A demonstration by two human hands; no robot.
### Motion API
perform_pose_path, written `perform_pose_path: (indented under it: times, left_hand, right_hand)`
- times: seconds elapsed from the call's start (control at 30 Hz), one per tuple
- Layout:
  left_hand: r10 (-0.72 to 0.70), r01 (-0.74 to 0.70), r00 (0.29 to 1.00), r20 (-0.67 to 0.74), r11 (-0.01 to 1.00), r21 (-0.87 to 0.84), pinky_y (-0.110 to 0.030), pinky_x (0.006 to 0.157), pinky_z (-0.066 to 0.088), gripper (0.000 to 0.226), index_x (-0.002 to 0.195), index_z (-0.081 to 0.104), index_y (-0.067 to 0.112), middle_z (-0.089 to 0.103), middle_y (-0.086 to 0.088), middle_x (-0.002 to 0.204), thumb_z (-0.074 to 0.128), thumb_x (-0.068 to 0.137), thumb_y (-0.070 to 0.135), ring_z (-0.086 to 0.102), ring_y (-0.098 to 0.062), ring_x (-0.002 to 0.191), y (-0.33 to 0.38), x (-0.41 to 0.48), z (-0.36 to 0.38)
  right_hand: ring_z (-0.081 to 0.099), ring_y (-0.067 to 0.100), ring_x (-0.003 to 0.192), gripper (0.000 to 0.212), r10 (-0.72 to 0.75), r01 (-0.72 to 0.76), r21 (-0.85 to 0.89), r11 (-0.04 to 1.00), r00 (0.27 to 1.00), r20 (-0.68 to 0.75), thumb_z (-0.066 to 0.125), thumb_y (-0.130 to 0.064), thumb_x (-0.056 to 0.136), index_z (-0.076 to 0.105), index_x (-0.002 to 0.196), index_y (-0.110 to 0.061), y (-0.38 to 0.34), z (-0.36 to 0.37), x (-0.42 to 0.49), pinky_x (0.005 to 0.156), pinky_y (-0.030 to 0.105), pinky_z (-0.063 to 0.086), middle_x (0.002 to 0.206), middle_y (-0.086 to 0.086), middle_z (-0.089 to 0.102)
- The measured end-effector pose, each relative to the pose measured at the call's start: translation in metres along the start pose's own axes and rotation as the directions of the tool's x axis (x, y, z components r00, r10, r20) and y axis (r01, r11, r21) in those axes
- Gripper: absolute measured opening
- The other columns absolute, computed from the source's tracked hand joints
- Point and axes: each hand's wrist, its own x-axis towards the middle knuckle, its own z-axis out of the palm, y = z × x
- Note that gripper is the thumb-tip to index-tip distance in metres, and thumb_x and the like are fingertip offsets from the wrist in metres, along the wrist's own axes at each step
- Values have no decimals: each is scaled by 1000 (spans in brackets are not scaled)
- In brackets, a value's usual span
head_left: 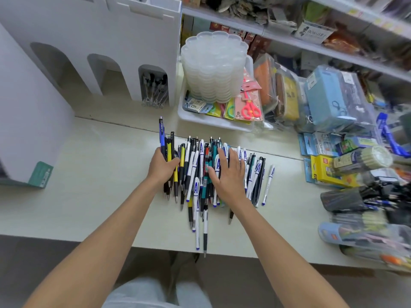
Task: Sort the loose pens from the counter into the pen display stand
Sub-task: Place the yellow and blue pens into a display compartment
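A pile of loose pens (200,174) lies on the pale counter (89,196), white, black, yellow and teal ones mixed. My left hand (162,166) grips a small bunch of pens (166,143), blue, yellow and black, at the pile's left edge. My right hand (229,172) lies flat on the pile's right half with its fingers spread. The white pen display stand (89,41) rises at the back left, with three arched slots. Its right slot (154,85) holds several pens; the other two look empty.
A white tray (213,123) with stacked clear lids (213,65) and packaged scissors sits behind the pile. Packaged stationery and pencil cases crowd the right side (333,101). Shelves (311,41) run along the back. The counter's front edge (155,245) is near my body.
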Motion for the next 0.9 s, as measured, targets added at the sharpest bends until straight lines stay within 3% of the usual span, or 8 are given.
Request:
perform_pose_path:
  times: [0.17,0.33,0.5,0.57,0.7,0.77,0.83,0.9]
  left_hand:
    - [2,8,998,57,982,-187,-40,70,58,19,98,47,10,60,-12,83,64,89,11,63,-24,72,17,4,-31]
    - [88,41,937,337,933,-359,-30,59,57,16,103,53,5,62,-14,82,64,92,9,65,-19,65,57,-15,-66]
    - [113,71,773,624,963,-261,-33,67,56,37,120,53,5,61,-14,82,71,87,8,62,-21,68,82,-32,-82]
    - [104,40,723,683,981,-191,-35,72,56,39,122,54,7,61,-16,90,71,87,10,62,-20,72,89,-36,-86]
    - [37,122,763,646,972,-200,-28,65,55,24,112,60,3,65,-16,91,67,90,8,61,-15,63,89,-40,-93]
    - [-8,132,773,635,980,-147,-27,64,54,21,108,61,2,68,-16,92,68,90,10,61,-14,61,84,-40,-98]
    - [42,79,877,479,970,-230,-30,65,53,21,105,62,4,67,-13,82,71,88,13,61,-16,61,82,-40,-99]
    - [99,-18,985,143,878,-479,-34,71,52,16,102,63,12,66,-5,74,71,88,14,62,-17,65,86,-43,-97]
  right_hand:
    - [-1,19,151,67,-7,11,88,996,999,-50,26,-59,94,18,155,-32,-6,-16,-1,123,44,0,163,4,10]
    - [31,16,141,55,-102,194,339,920,957,-270,46,-38,95,39,145,-18,-64,-59,18,118,43,27,151,3,38]
    - [47,9,125,59,-74,153,711,686,987,-142,60,-38,93,38,146,-27,-155,-113,67,96,21,45,144,-5,44]
    - [53,11,117,52,-115,116,659,743,992,-46,61,-35,94,45,142,-25,-171,-118,83,94,26,49,139,-2,52]
    - [59,11,74,24,-261,164,483,860,955,141,57,-24,95,74,103,-8,-178,-107,78,73,30,51,87,-3,68]
    - [59,7,85,33,-312,153,541,827,925,215,52,-32,100,68,117,-8,-175,-103,68,79,26,46,98,-3,67]
    - [54,8,118,39,-170,-2,749,662,974,153,47,-35,102,52,138,-22,-168,-100,56,97,27,44,132,-3,57]
    - [52,20,126,41,135,-231,909,348,971,195,40,-40,104,46,142,-25,-165,-87,39,102,37,44,140,2,53]
